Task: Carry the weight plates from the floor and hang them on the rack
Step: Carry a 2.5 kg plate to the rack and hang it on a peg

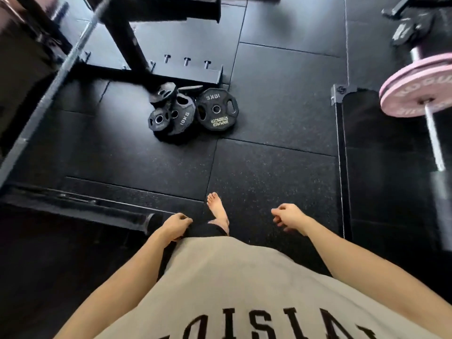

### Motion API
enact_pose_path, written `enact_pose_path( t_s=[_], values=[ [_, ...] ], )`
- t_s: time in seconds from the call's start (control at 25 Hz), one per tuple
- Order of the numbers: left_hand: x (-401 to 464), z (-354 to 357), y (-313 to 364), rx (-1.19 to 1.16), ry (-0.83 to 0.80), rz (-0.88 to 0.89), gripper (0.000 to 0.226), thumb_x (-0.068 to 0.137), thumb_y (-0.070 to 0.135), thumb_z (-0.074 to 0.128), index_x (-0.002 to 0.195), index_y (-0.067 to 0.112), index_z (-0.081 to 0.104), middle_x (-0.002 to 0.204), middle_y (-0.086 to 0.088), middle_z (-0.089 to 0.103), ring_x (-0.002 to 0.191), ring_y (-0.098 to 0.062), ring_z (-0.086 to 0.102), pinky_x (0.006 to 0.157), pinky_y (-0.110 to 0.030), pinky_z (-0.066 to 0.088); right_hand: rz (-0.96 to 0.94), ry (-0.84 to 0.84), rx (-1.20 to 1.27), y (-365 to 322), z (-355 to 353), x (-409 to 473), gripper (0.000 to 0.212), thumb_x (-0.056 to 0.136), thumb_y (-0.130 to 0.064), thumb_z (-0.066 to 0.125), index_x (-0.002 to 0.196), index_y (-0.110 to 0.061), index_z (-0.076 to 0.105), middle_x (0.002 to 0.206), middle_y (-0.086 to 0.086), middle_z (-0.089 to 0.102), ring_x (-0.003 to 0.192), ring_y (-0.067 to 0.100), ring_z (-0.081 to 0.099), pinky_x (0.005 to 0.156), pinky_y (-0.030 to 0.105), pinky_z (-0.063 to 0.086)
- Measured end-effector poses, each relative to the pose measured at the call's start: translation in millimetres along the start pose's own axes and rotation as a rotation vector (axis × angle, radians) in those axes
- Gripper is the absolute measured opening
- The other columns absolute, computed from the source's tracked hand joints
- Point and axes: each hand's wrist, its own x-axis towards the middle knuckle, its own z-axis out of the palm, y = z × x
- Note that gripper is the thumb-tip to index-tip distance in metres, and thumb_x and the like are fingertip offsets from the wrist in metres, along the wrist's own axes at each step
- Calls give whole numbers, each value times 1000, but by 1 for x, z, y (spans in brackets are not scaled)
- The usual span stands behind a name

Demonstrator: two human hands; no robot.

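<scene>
Several black weight plates lie in a heap on the black rubber floor ahead of me. A 10 kg plate (217,109) leans at the right of the heap. Another 10 kg plate (182,117) lies left of it, with a small plate (159,119) against it and more small plates (163,93) behind. The black rack (156,72) stands just beyond the heap, with short pegs on its base. My left hand (175,226) hangs by my hip, fingers loosely curled, holding nothing. My right hand (288,216) hangs out to the right, also loosely curled and empty. Both are well short of the plates.
A steel barbell (56,77) slants across the left side. At the right, a bar carrying a pink plate (415,94) juts in above a black bench pad (381,152). A black frame foot (80,209) lies at the lower left. My bare foot (216,209) stands on the mat.
</scene>
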Motion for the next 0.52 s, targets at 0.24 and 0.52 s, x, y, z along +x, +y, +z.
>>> enact_pose_path(
  t_s=[0.24, 0.52],
  values=[
    [69, -65, 73, -94, 8, -15, 19, 99, 24, 54, 104, 8, 62, 97, -10, 66, 84, -22, 59, 70, -29, 44, -82, -34, -150, -135, -35, 77, 19, 100, -30, 50, 104, -13, 57, 99, 8, 65, 89, 22, 61, 72, 33, 52],
    [139, -209, 141, -240, 85, -107, 23, 101, 25, 49, 115, 9, 58, 93, -8, 61, 75, -19, 53, 60, -28, 42, -202, -87, -217, -333, -64, 153, 20, 100, -28, 51, 100, -11, 60, 93, 10, 65, 81, 22, 60, 68, 34, 49]
  ],
)
